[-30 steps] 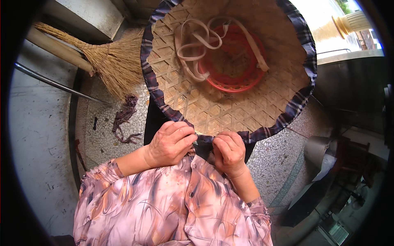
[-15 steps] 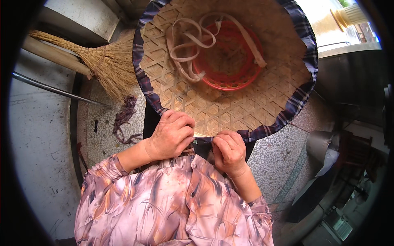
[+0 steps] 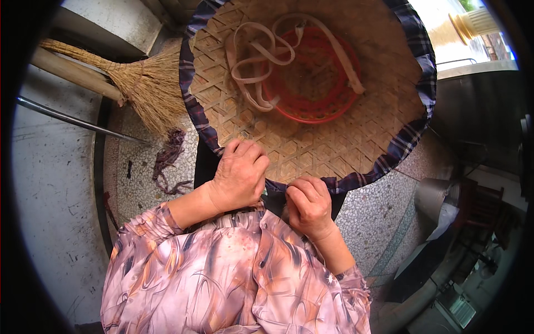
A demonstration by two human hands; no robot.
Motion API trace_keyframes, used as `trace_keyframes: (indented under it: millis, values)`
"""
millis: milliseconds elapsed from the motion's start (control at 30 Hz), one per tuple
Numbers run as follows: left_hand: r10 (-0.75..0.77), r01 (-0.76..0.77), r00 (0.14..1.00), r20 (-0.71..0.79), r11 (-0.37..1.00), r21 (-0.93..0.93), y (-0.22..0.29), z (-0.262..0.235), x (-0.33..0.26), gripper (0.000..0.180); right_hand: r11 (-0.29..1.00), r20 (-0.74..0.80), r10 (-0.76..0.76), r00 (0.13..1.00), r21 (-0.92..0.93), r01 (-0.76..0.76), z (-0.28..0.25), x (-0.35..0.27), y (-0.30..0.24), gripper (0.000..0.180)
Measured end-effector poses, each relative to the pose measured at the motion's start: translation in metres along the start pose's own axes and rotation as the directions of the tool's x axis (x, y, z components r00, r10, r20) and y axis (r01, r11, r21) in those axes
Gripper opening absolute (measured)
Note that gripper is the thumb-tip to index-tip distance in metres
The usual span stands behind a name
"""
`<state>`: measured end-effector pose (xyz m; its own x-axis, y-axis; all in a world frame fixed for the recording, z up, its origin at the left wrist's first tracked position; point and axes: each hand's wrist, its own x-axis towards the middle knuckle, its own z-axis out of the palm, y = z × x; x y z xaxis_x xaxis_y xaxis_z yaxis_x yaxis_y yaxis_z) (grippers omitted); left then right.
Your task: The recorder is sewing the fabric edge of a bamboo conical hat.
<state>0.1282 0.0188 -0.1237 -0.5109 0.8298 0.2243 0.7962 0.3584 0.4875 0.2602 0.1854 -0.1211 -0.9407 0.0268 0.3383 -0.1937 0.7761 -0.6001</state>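
Observation:
A wide woven bamboo hat (image 3: 217,83) lies inside up before me, its rim bound in dark plaid cloth (image 3: 409,133). Inside it sit a round red plastic ring like a shallow basket (image 3: 311,117) and a long pale strap (image 3: 257,80) lying in loops. My left hand (image 3: 240,172) is closed on the near rim, fingers curled over the cloth edging. Just to its right, my right hand (image 3: 311,209) pinches the same edging. The fingertips of both hands are partly hidden, and whether they hold a needle or thread cannot be seen.
A straw broom (image 3: 142,83) leans at the left, beside a metal rod (image 3: 78,119). A dark crumpled cloth strip (image 3: 169,156) lies on the speckled floor (image 3: 367,222). To the right stand a grey bucket (image 3: 431,197) and a dark red chair (image 3: 481,203).
My left hand has shifted slightly up and right along the rim. The hat has tilted a little, its right side moving outward. My right hand stays almost where it was.

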Motion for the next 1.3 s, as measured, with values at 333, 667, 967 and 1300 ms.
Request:
trace_keyframes:
  millis: [333, 667, 967, 1300]
  values:
    - [0.108, -0.121, 0.991, -0.085, 0.978, -0.168, -0.010, 0.001, -0.009, 0.021, 0.983, -0.024, 0.147, 0.989, 0.112, -0.143, -0.006, 0.001, -0.004, 0.017]
    - [0.141, -0.158, 0.984, -0.109, 0.973, -0.170, -0.009, -0.004, -0.008, 0.018, 0.970, 0.048, 0.121, 0.992, 0.208, -0.128, -0.021, 0.016, -0.004, 0.029]
    - [0.144, -0.166, 0.982, -0.124, 0.968, -0.190, -0.008, -0.007, -0.009, 0.017, 0.981, 0.219, 0.066, 0.974, 0.164, -0.103, -0.017, 0.029, -0.014, 0.022]
    - [0.151, -0.167, 0.985, -0.078, 0.949, -0.269, -0.011, -0.012, -0.009, 0.023, 0.989, 0.246, 0.087, 0.965, 0.094, -0.113, -0.009, 0.027, -0.009, 0.014]
